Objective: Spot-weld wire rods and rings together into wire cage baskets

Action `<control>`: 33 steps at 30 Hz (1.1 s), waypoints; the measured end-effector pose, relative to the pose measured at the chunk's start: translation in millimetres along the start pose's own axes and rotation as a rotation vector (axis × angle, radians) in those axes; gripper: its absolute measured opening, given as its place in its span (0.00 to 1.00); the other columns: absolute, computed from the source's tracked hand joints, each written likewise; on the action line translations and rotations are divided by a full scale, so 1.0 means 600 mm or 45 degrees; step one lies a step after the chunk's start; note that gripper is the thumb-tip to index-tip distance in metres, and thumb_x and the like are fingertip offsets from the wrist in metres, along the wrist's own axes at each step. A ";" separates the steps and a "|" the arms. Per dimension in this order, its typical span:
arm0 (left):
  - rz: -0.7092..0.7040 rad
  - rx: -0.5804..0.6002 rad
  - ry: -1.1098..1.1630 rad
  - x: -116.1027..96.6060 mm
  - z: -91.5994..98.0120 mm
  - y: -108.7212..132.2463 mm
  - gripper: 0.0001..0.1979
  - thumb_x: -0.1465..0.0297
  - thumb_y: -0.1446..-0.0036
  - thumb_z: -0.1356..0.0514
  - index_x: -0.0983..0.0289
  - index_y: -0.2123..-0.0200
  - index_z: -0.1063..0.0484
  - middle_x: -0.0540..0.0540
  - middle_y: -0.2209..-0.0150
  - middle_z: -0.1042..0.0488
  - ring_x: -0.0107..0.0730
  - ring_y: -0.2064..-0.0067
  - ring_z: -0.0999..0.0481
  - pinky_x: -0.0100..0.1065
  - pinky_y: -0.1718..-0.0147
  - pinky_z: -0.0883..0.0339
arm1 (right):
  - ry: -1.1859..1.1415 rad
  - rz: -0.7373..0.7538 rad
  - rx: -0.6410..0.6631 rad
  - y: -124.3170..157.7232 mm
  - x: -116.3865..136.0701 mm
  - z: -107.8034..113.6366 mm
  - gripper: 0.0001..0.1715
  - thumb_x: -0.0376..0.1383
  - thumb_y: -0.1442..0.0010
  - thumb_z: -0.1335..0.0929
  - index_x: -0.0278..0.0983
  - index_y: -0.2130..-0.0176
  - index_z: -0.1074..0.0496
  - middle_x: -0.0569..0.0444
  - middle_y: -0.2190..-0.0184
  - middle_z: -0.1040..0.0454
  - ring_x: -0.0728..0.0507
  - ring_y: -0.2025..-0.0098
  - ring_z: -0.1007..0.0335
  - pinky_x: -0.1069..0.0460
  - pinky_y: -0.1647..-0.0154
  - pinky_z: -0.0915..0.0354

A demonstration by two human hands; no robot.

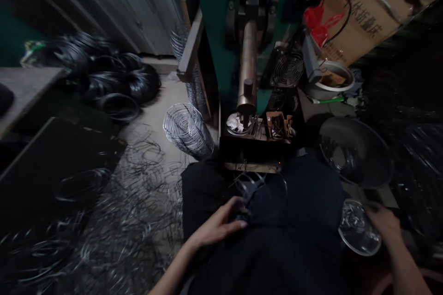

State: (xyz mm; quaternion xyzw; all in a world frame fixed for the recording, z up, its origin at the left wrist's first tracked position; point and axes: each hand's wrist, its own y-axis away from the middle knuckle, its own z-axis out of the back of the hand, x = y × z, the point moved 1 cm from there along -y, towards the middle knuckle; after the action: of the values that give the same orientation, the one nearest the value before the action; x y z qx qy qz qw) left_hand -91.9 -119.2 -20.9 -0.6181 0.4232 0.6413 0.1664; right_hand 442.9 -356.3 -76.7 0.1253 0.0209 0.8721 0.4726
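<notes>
My left hand [219, 226] rests over my lap, thumb apart from the curled fingers, beside some thin wire pieces [252, 184] lying between my legs. Whether its fingertips hold a wire cannot be made out. On the right, my right hand [382, 221] is at the rim of a clear round bowl [360, 233] with shiny items inside; its fingers are smeared by motion. In front of me stands a machine with a metal cylinder [248, 60], above a small dish [238, 124] holding something white.
Wire scraps [138, 212] cover the floor at left, near a wire mesh roll [188, 129] and black wire coils [114, 73]. A large dark basin [356, 152], a metal pot [334, 76], a fan [287, 69] and a cardboard box [370, 14] are at right.
</notes>
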 end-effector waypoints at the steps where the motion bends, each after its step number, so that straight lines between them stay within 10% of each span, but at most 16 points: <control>1: -0.017 0.005 -0.161 0.021 -0.010 -0.001 0.20 0.58 0.48 0.32 0.58 0.53 0.24 0.59 0.60 0.21 0.42 0.59 0.22 0.42 0.57 0.28 | 0.022 -0.076 -0.001 -0.012 0.025 0.017 0.14 0.52 0.58 0.33 0.46 0.81 0.33 0.39 0.81 0.28 0.27 0.75 0.26 0.36 0.72 0.32; 8: -0.018 -0.215 -0.250 0.055 -0.026 -0.023 0.15 0.56 0.42 0.39 0.63 0.62 0.25 0.54 0.67 0.25 0.34 0.66 0.27 0.33 0.64 0.31 | -0.318 0.614 -0.168 0.007 0.299 0.083 0.24 0.52 0.39 0.34 0.37 0.58 0.22 0.39 0.63 0.21 0.30 0.60 0.22 0.41 0.60 0.28; 16: 0.059 -0.785 0.348 0.014 0.012 -0.080 0.26 0.57 0.53 0.29 0.65 0.56 0.32 0.45 0.74 0.33 0.22 0.77 0.33 0.24 0.79 0.38 | -0.649 1.439 0.122 0.130 0.534 0.036 0.14 0.37 0.30 0.36 0.42 0.51 0.24 0.51 0.53 0.21 0.39 0.46 0.27 0.42 0.45 0.31; 33: -0.092 -1.035 0.626 -0.044 0.030 -0.118 0.33 0.57 0.56 0.27 0.67 0.51 0.32 0.42 0.75 0.34 0.19 0.82 0.35 0.25 0.84 0.37 | -0.363 1.725 -0.085 0.115 0.636 -0.009 0.21 0.28 0.32 0.36 0.43 0.43 0.29 0.49 0.51 0.21 0.38 0.39 0.34 0.35 0.38 0.49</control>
State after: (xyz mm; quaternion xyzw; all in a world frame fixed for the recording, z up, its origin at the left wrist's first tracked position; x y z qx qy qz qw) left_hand -46.8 -56.0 -22.3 -0.7808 0.1429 0.5835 -0.1716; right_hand 186.0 -77.2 4.7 0.2095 -0.1509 0.9503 -0.1743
